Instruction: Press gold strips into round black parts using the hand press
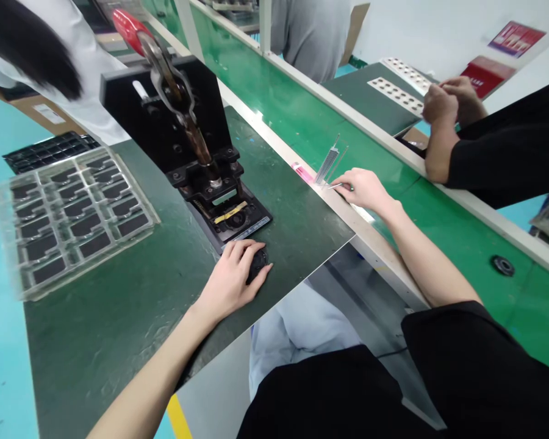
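Note:
My left hand (233,274) is wrapped round a black round part (257,263) on the dark green tabletop (283,238). Just beyond it stands a black toggle press (201,158) with a red handle and a yellow strip across its base. My right hand (359,188) pinches a thin metal tool (336,185) over the pale ledge at the table's right edge. Close to those fingertips, a bundle of thin grey strips (327,163) stands upright beside a pink item (302,172).
A clear tray (155,221) of dark flat parts lies on the left. Along the right runs a green conveyor (466,244), bearing a black ring (502,265). Across it, another person's hands (443,103) are near white strips with holes (396,96). Other people stand behind.

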`<action>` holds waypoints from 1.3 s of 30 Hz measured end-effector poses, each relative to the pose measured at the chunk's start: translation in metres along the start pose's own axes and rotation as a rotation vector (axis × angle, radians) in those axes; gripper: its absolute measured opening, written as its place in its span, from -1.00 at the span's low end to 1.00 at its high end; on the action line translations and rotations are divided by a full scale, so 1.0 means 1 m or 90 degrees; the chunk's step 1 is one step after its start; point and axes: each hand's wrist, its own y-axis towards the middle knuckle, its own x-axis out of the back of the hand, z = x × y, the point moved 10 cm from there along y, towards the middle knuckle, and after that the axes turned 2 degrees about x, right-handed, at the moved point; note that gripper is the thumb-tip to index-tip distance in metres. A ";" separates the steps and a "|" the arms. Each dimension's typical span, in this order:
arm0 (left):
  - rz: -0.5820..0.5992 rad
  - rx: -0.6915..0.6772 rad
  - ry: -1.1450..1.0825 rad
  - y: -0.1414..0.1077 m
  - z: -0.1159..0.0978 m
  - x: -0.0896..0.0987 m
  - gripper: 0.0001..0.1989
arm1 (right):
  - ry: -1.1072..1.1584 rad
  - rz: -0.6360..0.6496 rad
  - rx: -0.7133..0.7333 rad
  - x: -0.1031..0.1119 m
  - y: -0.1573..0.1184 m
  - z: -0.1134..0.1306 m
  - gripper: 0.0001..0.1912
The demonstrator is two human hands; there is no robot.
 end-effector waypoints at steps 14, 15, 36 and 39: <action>0.014 0.009 0.002 0.001 0.003 -0.001 -0.66 | -0.120 -0.026 0.078 0.026 -0.024 -0.012 -0.75; 0.012 0.007 0.003 0.001 0.003 0.000 -0.66 | -0.113 -0.030 0.073 0.027 -0.025 -0.013 -0.76; 0.012 -0.002 0.021 0.002 0.003 -0.001 -0.67 | 0.471 -0.501 -0.165 0.095 -0.052 -0.040 -0.52; 0.014 0.000 0.020 0.002 0.003 -0.001 -0.67 | 0.531 -0.449 -0.174 0.062 -0.032 -0.032 -0.45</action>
